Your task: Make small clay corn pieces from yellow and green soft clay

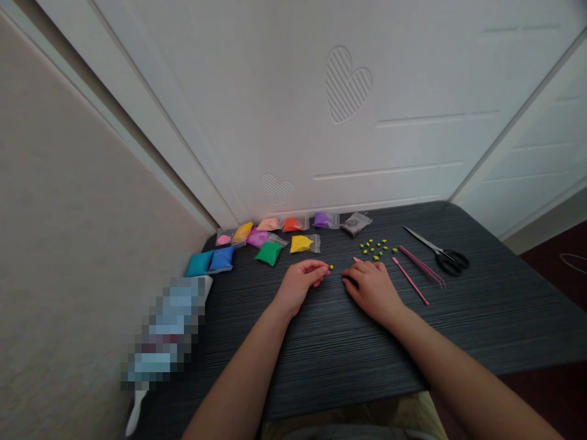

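The dark counter [348,360] carries everything; places are told from the yellow bag [300,244]. Well to its left and nearer the person lies 1 pixelated packet [169,330].

The 2 hands rest apart, both nearer than the yellow bag. The right hand [375,290], to the bag's right, is palm down with fingers curled; 1 pink tip [358,260] juts out beyond it, and whether the fingers grip it cannot be told. The left hand [303,281], just nearer than the bag, has thumb and forefinger drawn together. 1 ball [331,267], yellow, sits right at those fingertips, nearer than the bag and to its right. It lies on the side facing the right hand, but the left is clearly closer. It looks round, without a plain long axis; whether it is pinched or merely beside the fingers cannot be told.

Right of the yellow bag come 1 pink stick [410,281], 1 pair of tweezers [422,266], 1 pair of scissors [441,252] and about 11 yellow-and-green bits [372,250].

With the yellow bag there are 11 bags: green [268,252], blue [222,259], teal [200,263], magenta, orange and pink to its left; peach, red, purple and grey beyond. Behind stands a white panel [220,91] with 2 hearts [342,85].
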`<state>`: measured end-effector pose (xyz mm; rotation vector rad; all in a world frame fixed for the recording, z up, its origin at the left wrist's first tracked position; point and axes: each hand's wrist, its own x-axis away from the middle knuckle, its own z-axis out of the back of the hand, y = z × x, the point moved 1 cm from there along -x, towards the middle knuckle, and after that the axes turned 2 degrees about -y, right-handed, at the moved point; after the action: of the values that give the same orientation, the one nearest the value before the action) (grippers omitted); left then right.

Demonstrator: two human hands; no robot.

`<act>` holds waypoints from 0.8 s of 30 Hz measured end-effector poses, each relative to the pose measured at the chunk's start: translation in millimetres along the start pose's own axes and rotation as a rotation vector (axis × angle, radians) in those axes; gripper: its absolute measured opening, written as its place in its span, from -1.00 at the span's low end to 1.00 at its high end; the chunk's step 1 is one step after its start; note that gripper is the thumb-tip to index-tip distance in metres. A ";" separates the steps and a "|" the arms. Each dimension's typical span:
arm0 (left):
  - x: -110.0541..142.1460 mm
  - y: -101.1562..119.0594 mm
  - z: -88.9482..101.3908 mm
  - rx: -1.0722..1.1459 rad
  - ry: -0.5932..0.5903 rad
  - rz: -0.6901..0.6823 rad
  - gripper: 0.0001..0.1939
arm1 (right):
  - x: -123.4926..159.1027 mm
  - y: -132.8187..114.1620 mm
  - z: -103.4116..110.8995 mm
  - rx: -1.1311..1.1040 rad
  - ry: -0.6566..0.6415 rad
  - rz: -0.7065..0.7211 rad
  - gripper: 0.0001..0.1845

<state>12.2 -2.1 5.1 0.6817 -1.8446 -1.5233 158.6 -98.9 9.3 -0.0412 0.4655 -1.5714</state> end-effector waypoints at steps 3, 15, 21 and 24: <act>-0.3 -1.8 0.4 0.023 -0.012 0.029 -0.73 | 0.6 0.0 1.1 -0.004 0.007 -0.008 -0.79; 2.1 0.4 -4.1 0.029 -0.113 -0.014 -0.58 | 0.1 -2.8 7.7 -0.106 0.104 -0.003 -0.80; 4.5 1.5 -9.1 -0.075 -0.134 -0.032 -0.53 | 0.4 -4.9 7.3 -0.161 0.153 0.101 -0.76; 6.3 3.0 -11.4 -0.119 -0.161 -0.038 -0.51 | -0.3 -5.2 5.6 -0.166 0.151 0.138 -0.76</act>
<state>16.7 -13.5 10.4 0.5549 -1.8490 -1.7413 155.5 -100.2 16.1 -0.0174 0.7030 -1.4032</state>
